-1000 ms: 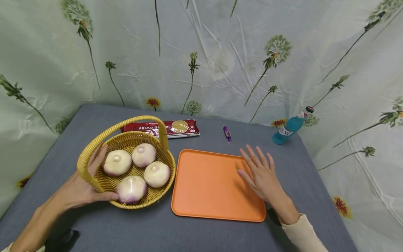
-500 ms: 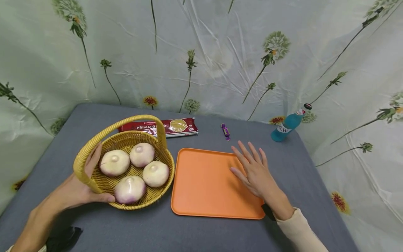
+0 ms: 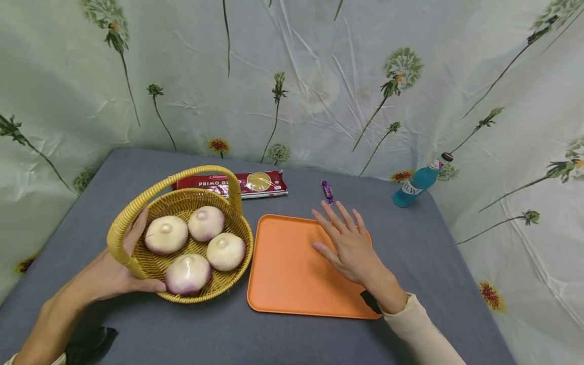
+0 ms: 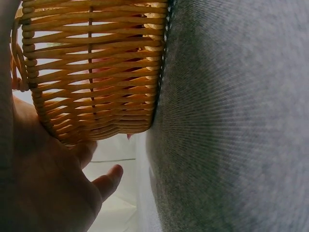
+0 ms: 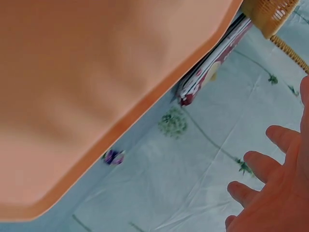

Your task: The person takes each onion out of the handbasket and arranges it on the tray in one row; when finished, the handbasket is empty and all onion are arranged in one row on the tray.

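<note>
My left hand [image 3: 116,268] holds the left side of a yellow wicker basket [image 3: 244,263], its thumb along the front and its fingers behind the handle's foot. Inside the basket lie several white-and-purple onions [image 3: 188,274]. Close up in the left wrist view, the woven wall [image 4: 96,72] stands by the hand, with some fingers spread past it. My right hand [image 3: 351,253] hovers over an orange tray [image 3: 278,274], fingers spread and holding nothing. In the right wrist view the tray [image 5: 72,72] and the spread fingers [image 5: 263,166] are apart.
Behind the basket lies a red pasta packet [image 3: 260,185], partly hidden by the handle. A purple-wrapped candy [image 3: 327,191] is beyond the tray. A blue bottle [image 3: 420,182] stands at the far right of the grey-covered table [image 3: 205,334], near the flowered curtain [image 3: 319,91].
My right hand has moved left over the tray with its fingers still spread. The left hand and basket keep their place, apart from a slight shift of the whole view.
</note>
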Motion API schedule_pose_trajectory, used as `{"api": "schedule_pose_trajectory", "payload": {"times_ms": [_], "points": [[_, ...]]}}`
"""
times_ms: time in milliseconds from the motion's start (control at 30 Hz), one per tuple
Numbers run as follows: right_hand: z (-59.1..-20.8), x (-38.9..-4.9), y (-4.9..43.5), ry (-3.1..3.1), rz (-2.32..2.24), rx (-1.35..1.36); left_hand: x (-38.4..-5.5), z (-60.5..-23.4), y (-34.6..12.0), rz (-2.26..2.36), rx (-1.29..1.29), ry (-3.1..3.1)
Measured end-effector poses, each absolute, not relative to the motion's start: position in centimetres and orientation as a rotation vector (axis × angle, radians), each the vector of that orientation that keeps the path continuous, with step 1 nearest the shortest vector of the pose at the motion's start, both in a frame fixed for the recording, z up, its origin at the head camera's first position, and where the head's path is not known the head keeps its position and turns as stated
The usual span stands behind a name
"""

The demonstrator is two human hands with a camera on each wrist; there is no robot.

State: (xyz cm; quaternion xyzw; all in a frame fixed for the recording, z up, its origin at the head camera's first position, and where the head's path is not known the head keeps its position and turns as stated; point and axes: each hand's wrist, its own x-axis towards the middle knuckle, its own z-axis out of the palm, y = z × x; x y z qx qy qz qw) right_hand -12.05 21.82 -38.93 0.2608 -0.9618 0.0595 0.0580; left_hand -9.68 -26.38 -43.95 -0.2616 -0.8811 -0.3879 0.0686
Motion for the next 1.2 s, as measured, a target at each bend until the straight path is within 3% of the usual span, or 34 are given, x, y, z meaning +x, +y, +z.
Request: {"api": "schedule_pose_trajectory", "payload": {"times_ms": [1200], "points": [[-38.5, -13.6, 12.6, -2.835, 0.317, 1.292, -9.6, -44.4, -26.7, -1.166, -0.797, -2.670]]}}
